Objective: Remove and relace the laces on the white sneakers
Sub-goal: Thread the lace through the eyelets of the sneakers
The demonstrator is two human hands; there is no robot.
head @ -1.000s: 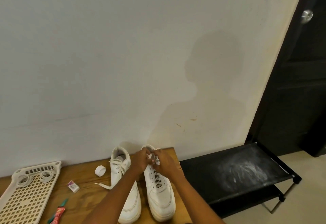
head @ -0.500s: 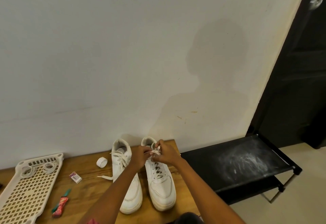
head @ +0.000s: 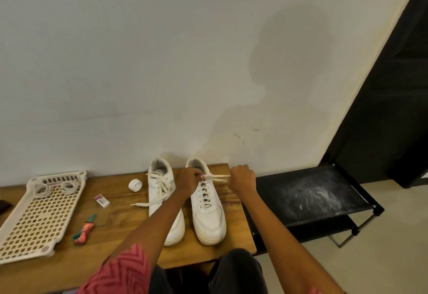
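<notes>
The right sneaker (head: 207,203) is laced to its top, the left hand (head: 188,181) pinching there while the right hand (head: 242,178) grips the lace ends (head: 217,177) pulled sideways; the left sneaker (head: 165,198) lies loosely laced.

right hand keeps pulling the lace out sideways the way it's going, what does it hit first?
Likely nothing soon: the right hand pulls the lace toward the table's right edge; beyond that sits the black rack, lower down. Depth unclear.
</notes>
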